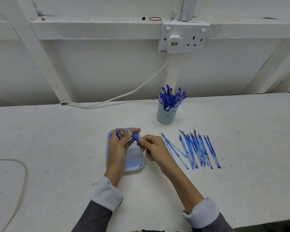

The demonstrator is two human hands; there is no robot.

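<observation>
Person at a white table, both forearms reaching in from the bottom edge, pale cuffs turned back. The right hand is gripping a blue pen by its rear part, fingers curled round the barrel. The pen is slanting up and to the left, its metal tip pointing in among the fingers of the left hand. The left hand is pinching a small blue piece between thumb and curled fingers, with the forefinger lying straighter, out beyond the pen tip. The piece is possibly a cap or a barrel section; it is too small and too covered to say. Both hands are working over a pale blue tray, which is lying flat on the table, and the pen and the piece are being held over its far half. Just to the right of the right hand, a row of clear refills stained with blue ink is lying on the table, tips pointing away from the person, some crossing over others. Beyond them a light blue cup is standing upright, packed with capped pens. On the wall behind, a white double socket is carrying a plug, and a white cable is trailing down from it to the table's back edge. A red rubber band is lying on the ledge above.
</observation>
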